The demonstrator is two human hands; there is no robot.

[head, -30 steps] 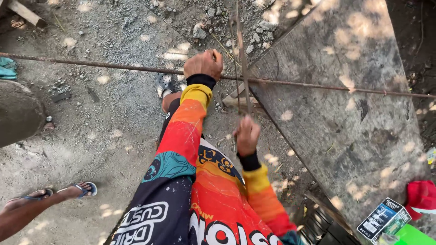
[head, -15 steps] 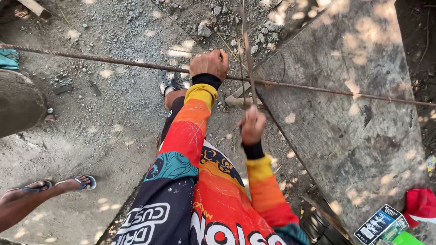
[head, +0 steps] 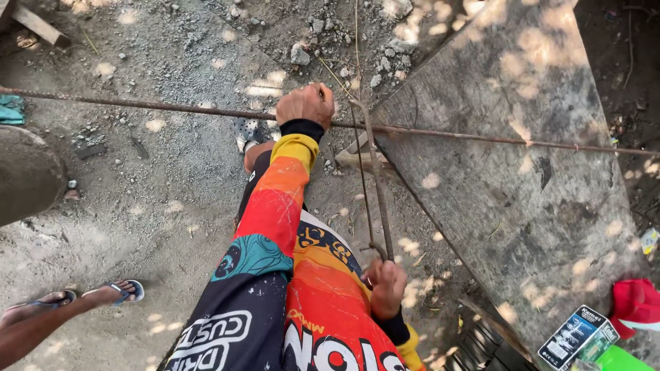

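Note:
A long rusty steel bar (head: pixel 158 106) runs across the view above the ground. My left hand (head: pixel 304 104) is closed around it near the middle, the arm in a bright orange and yellow sleeve. A thin bent steel rod (head: pixel 377 185) hooks over the long bar just right of that hand and runs down toward me. My right hand (head: pixel 387 288) grips the looped lower end of this rod, close to my body.
A grey weathered board (head: pixel 522 178) lies on the right, with a red cap (head: pixel 636 302) and a small printed box (head: pixel 574 336) at its near corner. Another person's sandalled foot (head: pixel 117 292) stands at lower left. Loose stones (head: pixel 300 53) and a plank (head: pixel 38 26) lie beyond.
My right hand has dropped from just under the long bar down toward my body, still holding the bent rod's lower end. My left hand stays on the long bar.

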